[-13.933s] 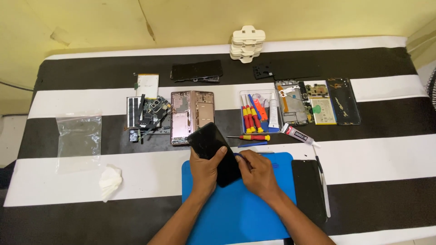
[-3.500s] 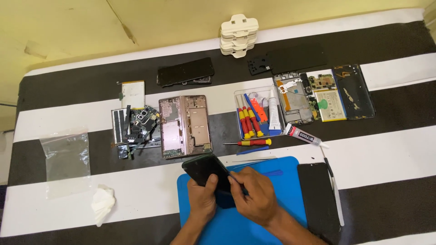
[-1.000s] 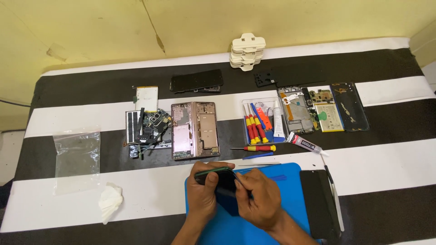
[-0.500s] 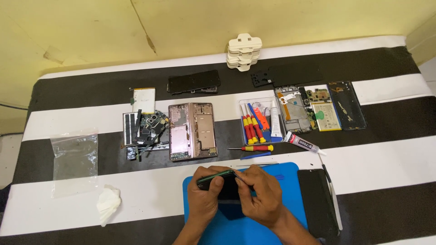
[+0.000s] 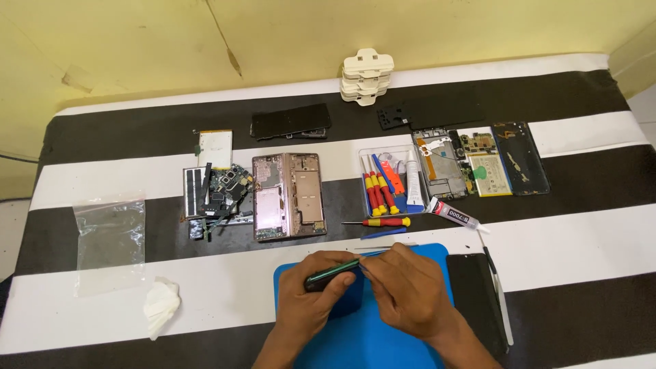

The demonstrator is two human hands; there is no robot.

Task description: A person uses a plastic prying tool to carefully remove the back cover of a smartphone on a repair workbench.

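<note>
**Blue mat, both hands on a dark phone held on edge**

Blue work mat (image 5: 383, 335) sits at the near edge of a black-and-white striped table (image 5: 581, 239), and both hands are working right over it. The left hand (image 5: 316, 301) is curled around a dark phone (image 5: 333, 272), fingers wrapped over the top and thumb underneath, so it's a proper grip, not just resting. The phone is tipped up on its edge, so you mostly see a thin greenish side. It's above the mat, at the mat's far end.

The right hand (image 5: 410, 294) is closed up too, fingertips pinched together right at the phone's right end, touching the edge. Whether there's a small tool in that pinch I honestly can't tell, the fingers cover it.

Around them: a flat black panel (image 5: 476, 301) lies just right of the mat. Further back there's a red-and-yellow screwdriver (image 5: 379, 222) lying loose, a clear tray (image 5: 386, 186) of more screwdrivers, and a glue tube (image 5: 451, 213) beside it. An opened pinkish phone frame (image 5: 288, 195) sits left of the tray, next to a pile of small parts (image 5: 217, 198). Off to the left there's a clear plastic bag (image 5: 111, 239) and a crumpled white tissue (image 5: 161, 305).
</note>
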